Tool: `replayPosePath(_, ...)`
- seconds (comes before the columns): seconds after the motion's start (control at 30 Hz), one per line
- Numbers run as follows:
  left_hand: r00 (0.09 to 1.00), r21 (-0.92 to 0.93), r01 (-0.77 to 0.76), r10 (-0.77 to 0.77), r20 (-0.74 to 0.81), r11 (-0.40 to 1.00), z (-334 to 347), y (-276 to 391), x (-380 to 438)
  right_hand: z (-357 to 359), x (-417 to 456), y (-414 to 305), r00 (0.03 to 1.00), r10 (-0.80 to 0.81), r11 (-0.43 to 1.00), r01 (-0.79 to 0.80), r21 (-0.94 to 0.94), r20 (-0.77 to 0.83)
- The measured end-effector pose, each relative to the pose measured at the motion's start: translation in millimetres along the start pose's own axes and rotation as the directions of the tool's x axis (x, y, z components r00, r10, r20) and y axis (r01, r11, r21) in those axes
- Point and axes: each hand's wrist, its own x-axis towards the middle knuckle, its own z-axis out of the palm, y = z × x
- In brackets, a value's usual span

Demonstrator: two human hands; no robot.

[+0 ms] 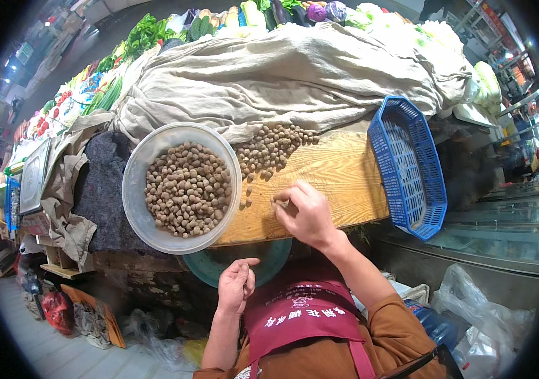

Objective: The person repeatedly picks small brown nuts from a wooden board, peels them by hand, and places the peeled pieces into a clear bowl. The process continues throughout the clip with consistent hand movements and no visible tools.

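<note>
Just above the front of a wooden board (pixel 345 175), my right hand (pixel 305 213) has its fingers bent and its thumb near the index fingertip. Whether something small sits between them is hard to see. My left hand (pixel 237 286) hovers in front of a green basin (pixel 269 265), index finger stretched out and the others curled, with nothing visible in it. Left of the right hand stands a round translucent plastic tub (pixel 132 189) with many small round brown tubers or nuts (pixel 189 189) inside. More loose brown balls (pixel 269 149) are heaped on the board, a few lying apart near the tub.
A blue plastic basket (pixel 407 166) leans at the board's right end. Beige cloth (pixel 269 76) drapes behind the board, with leafy greens (pixel 144 35) and other vegetables beyond. Dark matting (pixel 104 189) lies left of the tub. Clear plastic bags (pixel 482 303) lie low on the right.
</note>
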Motion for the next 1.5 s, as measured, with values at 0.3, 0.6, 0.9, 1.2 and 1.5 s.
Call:
replayPosePath(0.3, 0.982, -0.099, -0.188, 0.185, -0.039, 0.977, 62, 39, 15, -9, -40, -54, 0.994, -0.102, 0.981, 0.109, 0.159, -0.051)
replayPosePath(0.6, 0.985, -0.173, -0.153, 0.163, 0.047, 0.973, 54, 35, 22, -16, -55, -50, 0.980, 0.124, 0.860, -0.185, 0.476, 0.157)
replayPosePath(0.9, 0.981, -0.138, -0.104, 0.125, 0.147, 0.985, 38, 41, 12, -9, -59, -44, 0.954, 0.162, 0.802, -0.277, 0.530, 0.254)
replayPosePath(1.2, 0.954, -0.181, -0.165, 0.204, 0.220, 0.969, 28, 38, 13, -5, -53, -48, 0.947, 0.106, 0.799, -0.263, 0.541, 0.303)
replayPosePath(1.5, 0.955, 0.173, -0.212, 0.166, 0.246, 0.962, 23, 45, 10, -9, -42, -57, 0.946, 0.018, 0.831, -0.194, 0.521, 0.324)
